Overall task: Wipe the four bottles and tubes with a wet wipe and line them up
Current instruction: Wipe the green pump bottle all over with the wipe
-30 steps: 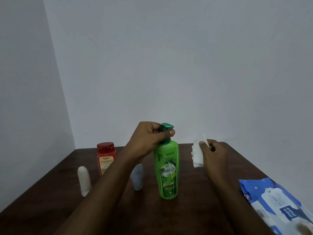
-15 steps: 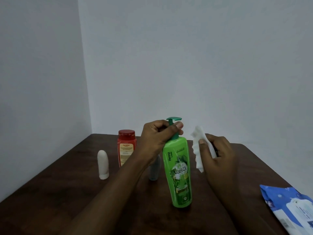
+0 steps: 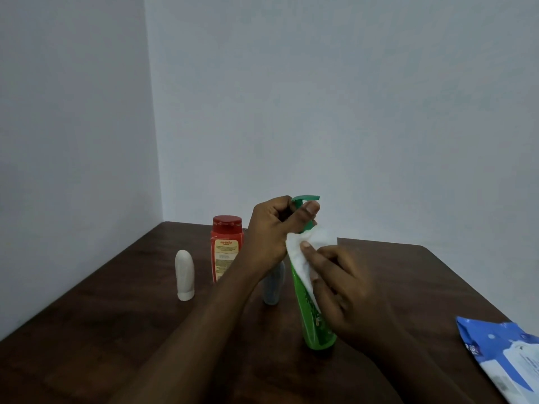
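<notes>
Legible: "Karthika", red script at top of cream label [image 3: 226, 253] on red bottle [image 3: 227, 228]. Smaller lines beneath on same label too blurred to read. Green pump bottle [image 3: 312, 322]: front label mostly covered by wet wipe [image 3: 303, 258] and right hand [image 3: 347, 293]; exposed strip of print not decipherable. Blue-and-white wipes pack [image 3: 507, 354] at right edge of bench [image 3: 116, 330]: dark patch with pale characters, unreadable at this sharpness.

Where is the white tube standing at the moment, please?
In the head view, the white tube stands upright on the left part of the table, just left of the red bottle and not touching it.
</notes>
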